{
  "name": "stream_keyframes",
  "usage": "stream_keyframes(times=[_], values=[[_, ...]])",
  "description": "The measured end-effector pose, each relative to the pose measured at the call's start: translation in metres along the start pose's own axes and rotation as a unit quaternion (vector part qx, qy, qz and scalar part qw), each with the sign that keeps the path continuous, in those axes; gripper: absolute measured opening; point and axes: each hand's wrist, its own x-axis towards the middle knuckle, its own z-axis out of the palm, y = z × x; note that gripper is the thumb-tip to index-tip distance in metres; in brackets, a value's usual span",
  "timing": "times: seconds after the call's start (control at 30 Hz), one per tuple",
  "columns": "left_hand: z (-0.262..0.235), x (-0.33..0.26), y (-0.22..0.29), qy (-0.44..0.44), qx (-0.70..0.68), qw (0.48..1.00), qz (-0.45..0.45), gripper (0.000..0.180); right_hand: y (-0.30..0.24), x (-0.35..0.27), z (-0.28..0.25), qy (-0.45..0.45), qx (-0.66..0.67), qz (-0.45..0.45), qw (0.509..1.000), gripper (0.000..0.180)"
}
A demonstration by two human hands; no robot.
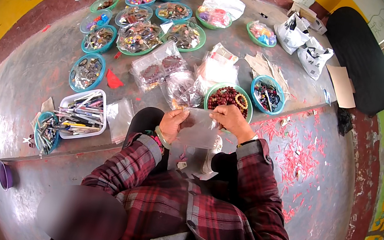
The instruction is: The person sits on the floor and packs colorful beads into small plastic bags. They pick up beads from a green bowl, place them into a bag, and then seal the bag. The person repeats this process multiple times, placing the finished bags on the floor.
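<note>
At frame centre, we pinch the clear plastic bag (199, 127) with left hand (172, 124) and right hand (232, 121); fingers closed, mouth best kept taut above the bead bowl (249, 110).

Clear plastic bag (199, 127) looks thin, glossy, crinkled; beads (225, 97) in the green plastic bowl (209, 97) shine; plaid sleeves (253, 175) are soft cloth; concrete floor (33, 75) is matt, rough.

Dressed in a dark red checked shirt (197, 211) with grey and black lines, cuffs folded back. Green bangle (161, 138) on the left wrist, at nine o'clock from the right cuff (247, 149). Black trousers (149, 121) below.
</note>
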Motion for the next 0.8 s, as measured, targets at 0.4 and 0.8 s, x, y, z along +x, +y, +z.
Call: stream_keyframes(times=[0.4,0.8], values=[[-0.008,0.005,-0.005,0.012,0.101,0.995,0.010,0.019,0.005,0.003,0.001,0.040,-0.100,-0.040,0.993,0.020],[-0.007,0.001,-0.006,-0.013,0.291,0.953,0.085,0.023,0.005,0.004,-0.001,-0.026,-0.189,-0.100,0.976,0.021]])
